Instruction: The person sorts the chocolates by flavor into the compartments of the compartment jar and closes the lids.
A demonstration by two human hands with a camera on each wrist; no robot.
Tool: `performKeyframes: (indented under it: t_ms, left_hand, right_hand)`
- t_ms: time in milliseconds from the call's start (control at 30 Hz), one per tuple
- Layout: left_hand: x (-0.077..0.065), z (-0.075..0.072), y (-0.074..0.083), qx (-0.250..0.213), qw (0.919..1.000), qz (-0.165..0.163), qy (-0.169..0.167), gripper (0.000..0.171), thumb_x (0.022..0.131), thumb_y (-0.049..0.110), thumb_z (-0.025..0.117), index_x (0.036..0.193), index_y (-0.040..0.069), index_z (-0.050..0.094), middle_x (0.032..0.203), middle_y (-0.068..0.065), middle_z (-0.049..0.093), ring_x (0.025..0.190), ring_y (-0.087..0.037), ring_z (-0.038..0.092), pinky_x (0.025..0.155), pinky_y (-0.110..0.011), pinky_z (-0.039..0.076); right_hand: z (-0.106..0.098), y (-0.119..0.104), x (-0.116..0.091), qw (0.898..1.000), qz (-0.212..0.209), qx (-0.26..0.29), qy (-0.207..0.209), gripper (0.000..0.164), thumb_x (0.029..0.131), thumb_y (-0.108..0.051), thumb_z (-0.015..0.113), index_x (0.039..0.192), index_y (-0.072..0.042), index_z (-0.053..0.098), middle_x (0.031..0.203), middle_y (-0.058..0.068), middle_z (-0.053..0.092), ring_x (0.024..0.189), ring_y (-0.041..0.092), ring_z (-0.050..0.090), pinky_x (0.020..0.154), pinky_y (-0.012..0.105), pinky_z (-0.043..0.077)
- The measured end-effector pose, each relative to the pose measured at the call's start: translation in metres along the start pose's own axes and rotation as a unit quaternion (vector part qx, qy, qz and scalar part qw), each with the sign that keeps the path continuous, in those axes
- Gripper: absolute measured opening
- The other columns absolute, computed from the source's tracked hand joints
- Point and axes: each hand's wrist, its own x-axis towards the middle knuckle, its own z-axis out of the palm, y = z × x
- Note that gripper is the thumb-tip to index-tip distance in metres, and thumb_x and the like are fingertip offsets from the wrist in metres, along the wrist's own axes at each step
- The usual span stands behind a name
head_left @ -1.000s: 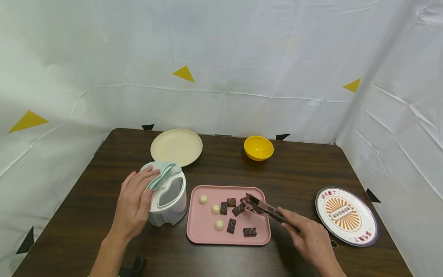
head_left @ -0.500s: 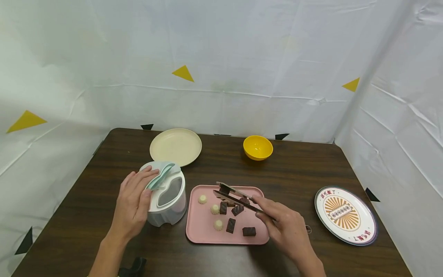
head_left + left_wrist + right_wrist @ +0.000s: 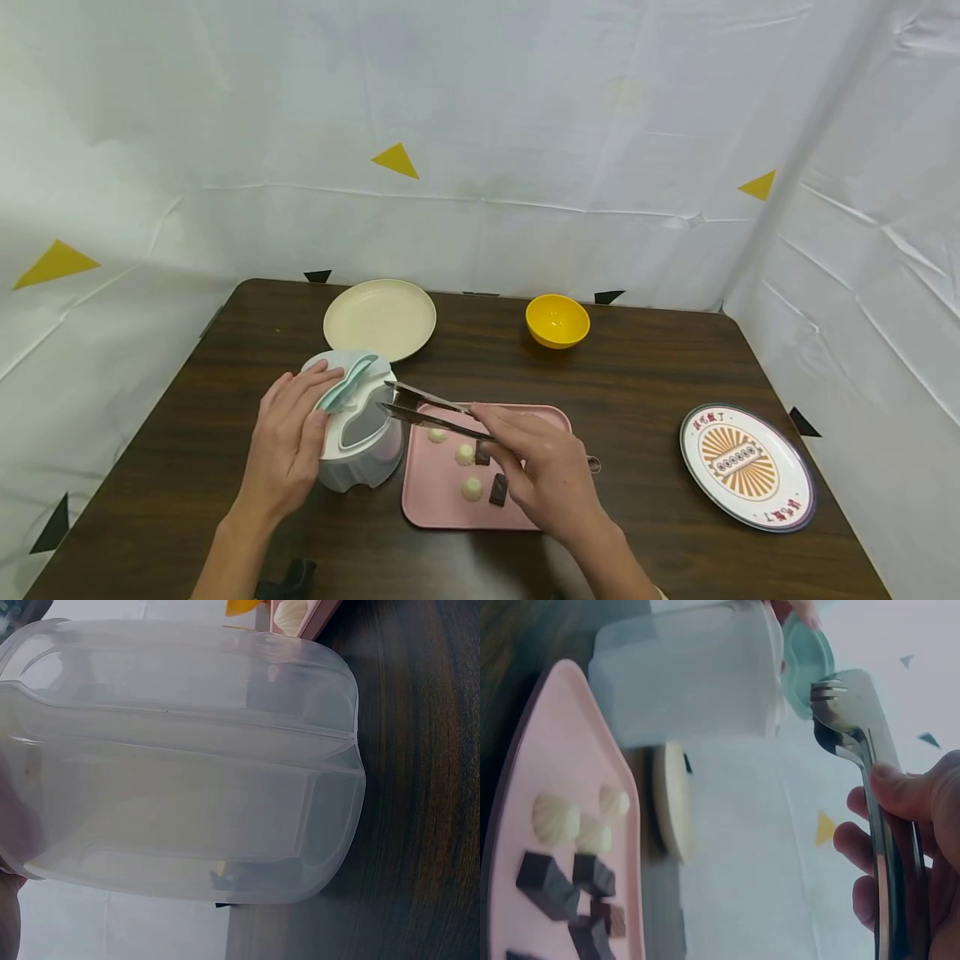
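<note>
Holding steel tongs near a two-part container. The right hand wraps its fingers around the tongs, whose tips stand apart near the right-hand opening of the translucent container; no piece plainly shows between them. The left hand, thumb and fingers nearly together, pinches the raised mint-green lid. Dark chocolates and pale chocolates lie on the pink tray, just right of the container on the worktop. Tongs: probably springy and slick, best gripped across both sides. Container: apparently light, liable to slide, best steadied by its side wall. Chocolates: presumably light, firm, easily scuffed, best nipped across opposite sides.
</note>
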Motion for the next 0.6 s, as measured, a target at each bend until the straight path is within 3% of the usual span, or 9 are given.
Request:
performKeyframes:
  t_ms: [167,600]
  left_hand:
    - [0.0,0.0,0.0,-0.003,1.0,0.002,0.0,0.04,0.093,0.016,0.044,0.125,0.007,0.065,0.128,-0.01,0.063,0.129,-0.033,0.049,0.111,-0.054,0.02]
    - [0.0,0.0,0.0,-0.009,0.9999,0.006,0.005,0.04,0.094,0.016,0.043,0.125,0.006,0.065,0.127,-0.01,0.063,0.128,-0.034,0.05,0.11,-0.055,0.02]
  right_hand:
    - [0.013,-0.004,0.008,1.0,0.001,0.012,-0.016,0.048,0.086,-0.009,0.074,0.132,-0.019,0.065,0.125,-0.008,0.066,0.111,0.007,0.063,0.085,0.028,0.051]
    - [0.032,-0.007,0.011,1.0,0.004,-0.004,-0.027,0.048,0.087,-0.017,0.074,0.133,-0.024,0.064,0.127,-0.013,0.064,0.103,0.004,0.065,0.063,0.023,0.049]
